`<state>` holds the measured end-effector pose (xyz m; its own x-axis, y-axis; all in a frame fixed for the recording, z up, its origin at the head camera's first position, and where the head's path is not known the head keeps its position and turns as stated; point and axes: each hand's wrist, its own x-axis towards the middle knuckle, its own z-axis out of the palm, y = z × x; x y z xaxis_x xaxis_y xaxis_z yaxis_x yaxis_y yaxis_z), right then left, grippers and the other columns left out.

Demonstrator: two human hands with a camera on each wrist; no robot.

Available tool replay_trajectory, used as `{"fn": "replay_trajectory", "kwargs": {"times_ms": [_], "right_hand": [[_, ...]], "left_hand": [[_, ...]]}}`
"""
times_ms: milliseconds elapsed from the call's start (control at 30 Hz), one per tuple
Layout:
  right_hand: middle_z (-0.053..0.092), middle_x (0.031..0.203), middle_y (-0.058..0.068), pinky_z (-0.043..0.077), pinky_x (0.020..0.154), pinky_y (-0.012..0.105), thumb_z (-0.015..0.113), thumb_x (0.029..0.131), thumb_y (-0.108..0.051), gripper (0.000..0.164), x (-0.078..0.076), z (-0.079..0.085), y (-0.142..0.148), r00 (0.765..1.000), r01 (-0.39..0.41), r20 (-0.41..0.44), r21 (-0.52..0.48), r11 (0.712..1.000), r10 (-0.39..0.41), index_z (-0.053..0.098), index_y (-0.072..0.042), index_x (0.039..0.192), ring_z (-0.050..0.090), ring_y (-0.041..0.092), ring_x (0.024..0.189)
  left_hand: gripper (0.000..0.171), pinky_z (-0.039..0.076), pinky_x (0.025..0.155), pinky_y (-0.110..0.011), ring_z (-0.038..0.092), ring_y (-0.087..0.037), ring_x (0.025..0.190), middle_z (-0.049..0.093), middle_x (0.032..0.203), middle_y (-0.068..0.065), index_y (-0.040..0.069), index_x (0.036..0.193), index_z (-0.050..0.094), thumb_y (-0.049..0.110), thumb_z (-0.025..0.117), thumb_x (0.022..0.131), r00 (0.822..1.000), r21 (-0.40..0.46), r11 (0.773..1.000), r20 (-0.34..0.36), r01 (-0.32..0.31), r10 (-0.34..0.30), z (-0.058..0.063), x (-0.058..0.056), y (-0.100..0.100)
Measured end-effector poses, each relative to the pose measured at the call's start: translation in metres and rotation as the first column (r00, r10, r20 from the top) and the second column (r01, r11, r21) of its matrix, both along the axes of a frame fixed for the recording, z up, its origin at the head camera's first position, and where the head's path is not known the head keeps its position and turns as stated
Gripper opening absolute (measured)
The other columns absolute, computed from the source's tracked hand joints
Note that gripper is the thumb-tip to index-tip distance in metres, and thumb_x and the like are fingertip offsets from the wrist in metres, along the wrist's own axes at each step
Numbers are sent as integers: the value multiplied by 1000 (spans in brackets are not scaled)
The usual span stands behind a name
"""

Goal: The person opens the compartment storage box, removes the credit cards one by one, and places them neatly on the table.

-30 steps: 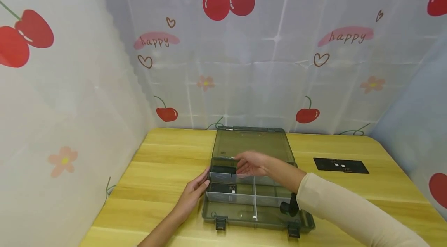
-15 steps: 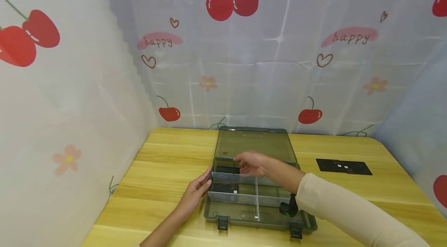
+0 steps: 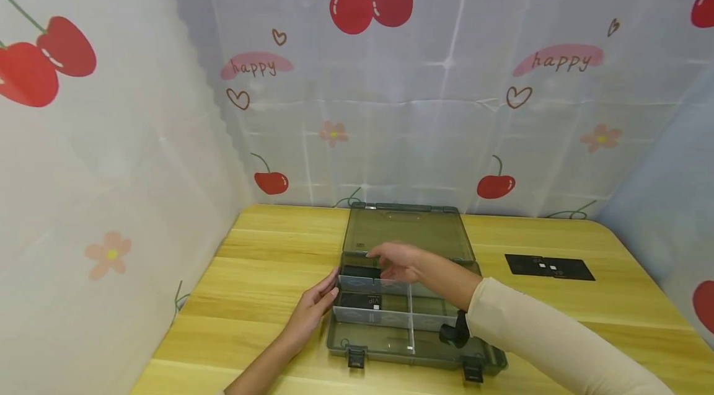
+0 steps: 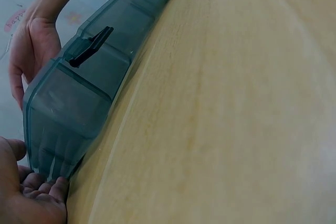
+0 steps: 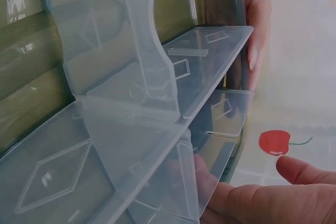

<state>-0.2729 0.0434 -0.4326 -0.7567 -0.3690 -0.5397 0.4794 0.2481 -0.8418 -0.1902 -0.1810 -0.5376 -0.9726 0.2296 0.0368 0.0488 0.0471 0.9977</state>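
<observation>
A see-through dark green compartment box (image 3: 370,361) lies on the table, its lid (image 3: 407,230) laid back. My left hand (image 3: 309,308) rests against its left wall, fingers straight along the side. The left wrist view shows that hand (image 4: 37,195) low at the box's end. My right hand (image 3: 398,261) reaches into the rear left compartment, beside a black card (image 3: 359,271). In the right wrist view its thumb (image 5: 304,174) stands apart from the fingers, which are partly behind clear dividers (image 5: 126,161). Another black card (image 3: 359,301) marked VIP lies in the middle left compartment.
Two more black cards (image 3: 524,263) lie overlapping on the wooden table (image 3: 268,246), right of the box. Two black latches (image 3: 356,356) stick out at the box's front. A cherry-print cloth (image 3: 390,103) hangs behind the table. A black device (image 3: 454,334) sits at my right wrist.
My right hand has shifted slightly left within the rear compartment over the last half second. The left hand stays at the box's side. Earlier, the whole head view shifted slightly.
</observation>
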Motion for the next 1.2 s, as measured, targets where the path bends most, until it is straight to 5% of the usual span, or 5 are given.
{"fn": "replay_trajectory", "kwargs": {"times_ms": [467, 767, 1200], "right_hand": [[28, 144, 37, 40, 114, 55, 53, 96, -5, 61, 2, 0, 5, 998, 68, 9, -115, 991, -67, 24, 13, 147, 32, 61, 134], [43, 134, 42, 46, 110, 50, 48, 98, -1, 44, 7, -6, 9, 996, 12, -89, -106, 994, -22, 40, 25, 133, 50, 51, 125], [56, 125, 41, 59, 93, 41, 48, 100, 1, 35, 5, -11, 11, 982, -36, -188, -65, 997, 23, 50, 24, 127, 66, 44, 109]], "left_hand": [[54, 28, 119, -47, 25, -30, 151, 25, 165, -9, 10, 158, 31, 23, 47, 108, 1000, -30, 1000, -16, 2, -2, 3, -2, -1], [55, 26, 119, -46, 23, -28, 151, 24, 165, -9, 9, 157, 31, 25, 49, 107, 1000, -13, 1000, 1, 6, -6, 2, -1, 1], [55, 25, 120, -50, 23, -31, 151, 24, 165, -11, 9, 157, 31, 23, 48, 107, 1000, -1, 1000, 7, 8, -8, 1, 1, 1]]}}
